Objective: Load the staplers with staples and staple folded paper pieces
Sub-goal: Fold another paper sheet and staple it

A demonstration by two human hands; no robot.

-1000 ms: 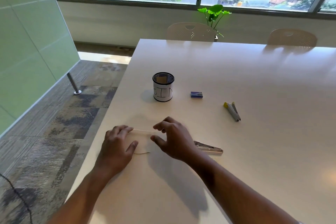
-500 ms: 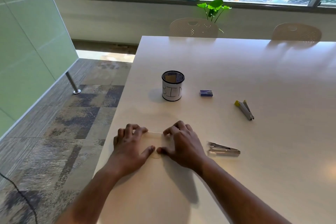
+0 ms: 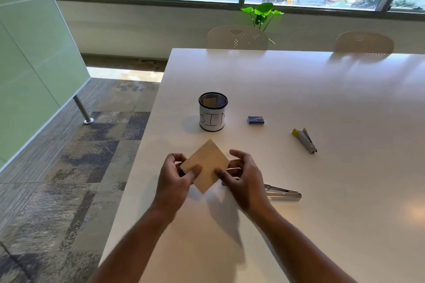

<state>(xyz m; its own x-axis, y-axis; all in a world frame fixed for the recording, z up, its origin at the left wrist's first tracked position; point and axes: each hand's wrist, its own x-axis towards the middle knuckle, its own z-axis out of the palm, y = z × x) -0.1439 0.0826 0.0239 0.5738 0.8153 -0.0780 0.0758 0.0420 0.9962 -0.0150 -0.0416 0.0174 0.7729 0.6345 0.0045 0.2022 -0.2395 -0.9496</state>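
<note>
- The folded paper piece [image 3: 205,164] is held up over the tabletop [image 3: 322,89] near its left edge, turned so it reads as a diamond, one corner pointing away from the person.
- The left hand [image 3: 173,180] pinches the paper's left corner: thumb on the near face, fingers curled behind it.
- The right hand [image 3: 243,178] pinches the right corner the same way, thumb in front, fingers bent behind.
- A silver stapler [image 3: 282,193] lies flat on the tabletop just right of the right hand.
- A yellow-tipped stapler [image 3: 304,140] lies farther right, well apart.
- A small blue staple box [image 3: 255,120] sits beyond the hands, beside a mesh cup marked "BIN" [image 3: 212,112] with a paper piece inside.
</note>
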